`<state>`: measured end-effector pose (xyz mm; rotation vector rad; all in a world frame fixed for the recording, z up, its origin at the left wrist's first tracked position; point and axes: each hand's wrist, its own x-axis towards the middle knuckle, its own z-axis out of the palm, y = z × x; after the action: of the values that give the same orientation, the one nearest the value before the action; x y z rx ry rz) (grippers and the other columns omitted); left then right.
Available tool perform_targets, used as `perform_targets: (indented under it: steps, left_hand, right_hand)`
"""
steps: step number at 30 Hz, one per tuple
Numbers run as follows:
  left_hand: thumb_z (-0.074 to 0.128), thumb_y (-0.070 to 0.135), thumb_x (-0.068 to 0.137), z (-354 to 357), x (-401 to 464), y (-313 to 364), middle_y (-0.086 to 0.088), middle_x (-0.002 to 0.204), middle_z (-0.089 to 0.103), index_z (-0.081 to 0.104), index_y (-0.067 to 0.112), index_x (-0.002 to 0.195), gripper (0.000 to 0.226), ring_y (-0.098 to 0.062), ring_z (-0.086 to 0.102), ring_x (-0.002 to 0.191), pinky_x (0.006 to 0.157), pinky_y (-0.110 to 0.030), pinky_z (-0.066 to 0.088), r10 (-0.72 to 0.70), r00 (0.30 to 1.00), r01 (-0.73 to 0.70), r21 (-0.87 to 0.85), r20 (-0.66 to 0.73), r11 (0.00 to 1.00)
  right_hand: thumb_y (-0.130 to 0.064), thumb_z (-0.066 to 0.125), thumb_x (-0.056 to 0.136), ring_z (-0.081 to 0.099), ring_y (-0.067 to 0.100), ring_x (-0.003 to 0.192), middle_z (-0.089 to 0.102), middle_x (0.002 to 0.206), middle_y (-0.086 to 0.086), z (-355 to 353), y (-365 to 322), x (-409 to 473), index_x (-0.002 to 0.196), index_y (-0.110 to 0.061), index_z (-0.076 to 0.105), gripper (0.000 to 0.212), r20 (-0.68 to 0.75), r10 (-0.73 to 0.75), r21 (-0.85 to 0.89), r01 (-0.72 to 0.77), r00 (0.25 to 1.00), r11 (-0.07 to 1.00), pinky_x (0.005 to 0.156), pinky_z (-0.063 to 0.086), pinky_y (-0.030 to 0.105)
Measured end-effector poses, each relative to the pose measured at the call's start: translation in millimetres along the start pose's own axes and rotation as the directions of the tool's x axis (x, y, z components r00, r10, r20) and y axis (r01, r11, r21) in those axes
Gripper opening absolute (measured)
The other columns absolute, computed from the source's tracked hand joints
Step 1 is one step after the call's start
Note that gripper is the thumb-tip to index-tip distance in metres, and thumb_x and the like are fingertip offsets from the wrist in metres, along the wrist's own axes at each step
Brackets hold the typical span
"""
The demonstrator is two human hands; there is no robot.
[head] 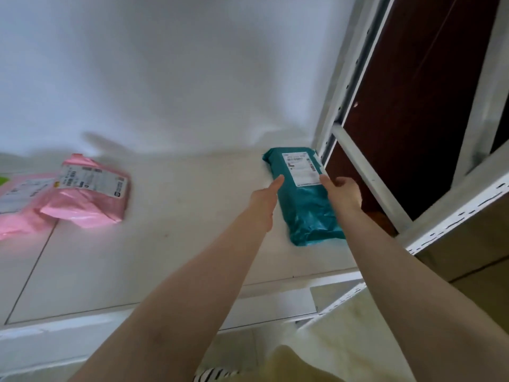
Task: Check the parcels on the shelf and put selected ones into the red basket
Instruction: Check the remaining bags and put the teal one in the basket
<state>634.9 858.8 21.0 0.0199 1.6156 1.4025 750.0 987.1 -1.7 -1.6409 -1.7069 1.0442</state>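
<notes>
A teal parcel (304, 199) with a white shipping label lies on the white shelf board (176, 244), close to the right upright. My left hand (264, 201) reaches along its left edge with the fingers stretched out and touching the wrapper. My right hand (343, 194) rests on its right edge beside the label, fingers curled against the bag. The parcel lies flat on the board. A pink parcel (88, 188) with a white label lies at the left of the shelf. The red basket is not in view.
A second pink parcel (16, 205) lies partly cut off at the far left edge. A white metal shelf upright and crossbars (366, 172) stand at the right, with a dark brown door (407, 106) behind them. A white wall backs the shelf.
</notes>
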Motion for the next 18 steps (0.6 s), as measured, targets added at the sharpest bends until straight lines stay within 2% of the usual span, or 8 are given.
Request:
perform_targets:
  steps: [2, 5, 7, 9, 10, 12, 15, 18]
  left_hand:
    - [0.067, 0.052, 0.083, 7.8, 1.9, -3.5, 0.0, 0.071, 0.04, 0.043, 0.018, 0.07, 0.044, -0.012, 0.034, 0.06, 0.056, -0.025, 0.031, -0.006, 1.0, 0.006, 0.012, -0.006, 1.0]
    - [0.067, 0.051, 0.084, 16.6, 6.6, -6.9, 0.001, 0.073, 0.044, 0.049, 0.013, 0.077, 0.042, -0.011, 0.036, 0.061, 0.059, -0.026, 0.035, 0.005, 1.0, -0.005, 0.032, -0.009, 0.999]
    - [0.067, 0.051, 0.083, 21.0, 7.1, -5.3, -0.001, 0.085, 0.056, 0.057, 0.006, 0.1, 0.049, -0.014, 0.051, 0.071, 0.071, -0.029, 0.046, 0.018, 1.0, -0.018, 0.013, 0.012, 1.0]
    - [0.068, 0.052, 0.082, 24.1, 6.0, -2.4, -0.005, 0.108, 0.064, 0.054, 0.004, 0.122, 0.064, -0.019, 0.061, 0.09, 0.08, -0.032, 0.054, 0.019, 0.999, -0.019, -0.009, 0.026, 1.0]
    - [0.068, 0.051, 0.082, 25.0, 4.6, -0.8, -0.007, 0.116, 0.064, 0.052, 0.004, 0.128, 0.068, -0.02, 0.062, 0.093, 0.075, -0.031, 0.055, 0.026, 0.999, -0.025, -0.022, 0.03, 0.999]
    - [0.068, 0.05, 0.083, 24.5, 0.4, 1.6, -0.009, 0.125, 0.062, 0.047, 0.005, 0.133, 0.07, -0.018, 0.061, 0.087, 0.06, -0.027, 0.052, 0.031, 0.999, -0.03, -0.039, 0.035, 0.999]
    - [0.072, 0.046, 0.081, 17.2, -1.2, 2.7, -0.013, 0.123, 0.064, 0.049, 0.002, 0.132, 0.072, -0.023, 0.066, 0.091, 0.058, -0.027, 0.055, 0.029, 0.999, -0.027, -0.078, 0.025, 0.997]
    - [0.074, 0.041, 0.081, 7.3, -0.3, 5.7, -0.013, 0.114, 0.067, 0.054, -0.003, 0.126, 0.066, -0.025, 0.068, 0.087, 0.053, -0.026, 0.056, 0.042, 0.999, -0.042, -0.095, -0.005, 0.995]
  right_hand:
    - [-0.055, 0.063, 0.086, 0.06, 0.031, 0.113, 0.064, 0.125, 0.01, -0.7, 6.6, 4.6, 0.133, -0.009, 0.057, 0.066, 0.077, 0.05, 0.014, -0.052, 0.996, 0.999, 0.095, 0.051, 0.041]
    - [-0.054, 0.061, 0.089, 0.063, 0.028, 0.094, 0.066, 0.11, 0.012, 0.2, 14.8, 7.7, 0.124, -0.006, 0.062, 0.06, 0.151, 0.069, 0.0, -0.07, 0.986, 0.998, 0.084, 0.053, 0.037]
    - [-0.053, 0.061, 0.089, 0.064, 0.026, 0.089, 0.068, 0.105, 0.009, 1.2, 17.3, 7.2, 0.122, -0.008, 0.065, 0.055, 0.161, 0.056, -0.002, -0.056, 0.985, 0.998, 0.083, 0.054, 0.036]
    - [-0.05, 0.064, 0.088, 0.066, 0.027, 0.096, 0.07, 0.114, 0.009, 2.8, 19.0, 6.6, 0.127, -0.012, 0.064, 0.054, 0.158, 0.053, 0.017, -0.057, 0.986, 0.998, 0.088, 0.056, 0.039]
    - [-0.048, 0.067, 0.087, 0.067, 0.027, 0.099, 0.069, 0.119, 0.009, 3.2, 18.4, 4.7, 0.129, -0.013, 0.062, 0.055, 0.153, 0.053, 0.028, -0.058, 0.987, 0.998, 0.089, 0.056, 0.039]
    - [-0.042, 0.072, 0.085, 0.066, 0.027, 0.101, 0.067, 0.123, 0.008, 4.8, 18.5, 1.9, 0.128, -0.014, 0.062, 0.052, 0.15, 0.055, 0.072, -0.067, 0.987, 0.995, 0.088, 0.057, 0.04]
    - [-0.031, 0.079, 0.081, 0.064, 0.025, 0.1, 0.064, 0.119, 0.005, 9.7, 18.8, -4.7, 0.123, -0.017, 0.062, 0.048, 0.188, 0.083, 0.215, -0.123, 0.979, 0.969, 0.087, 0.057, 0.042]
    - [-0.025, 0.081, 0.08, 0.063, 0.02, 0.094, 0.062, 0.114, 0.005, 16.3, 15.4, -15.8, 0.124, -0.017, 0.057, 0.05, 0.249, 0.073, 0.349, -0.16, 0.966, 0.923, 0.079, 0.056, 0.035]
